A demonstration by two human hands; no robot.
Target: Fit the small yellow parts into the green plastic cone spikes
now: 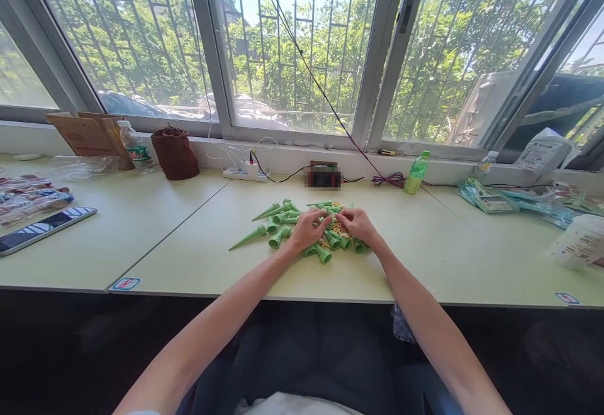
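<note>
A pile of several green cone-shaped plastic spikes [283,223] lies on the pale table [198,258] in front of me, with some small yellowish pieces [336,226] mixed in. My left hand [309,227] rests on the pile with its fingers curled around one of the green cones. Close beside it, my right hand [356,223] also has its fingers pinched together over the pile; what it holds is too small to make out. One single cone [248,237] lies apart at the left of the pile.
On the sill side stand a brown pouch [174,152], a cardboard box [87,133], a power strip [245,171] with cables, a green bottle [416,173] and plastic bags [509,198]. A flat dark device [44,229] lies at the left. A white container [578,242] sits at the right.
</note>
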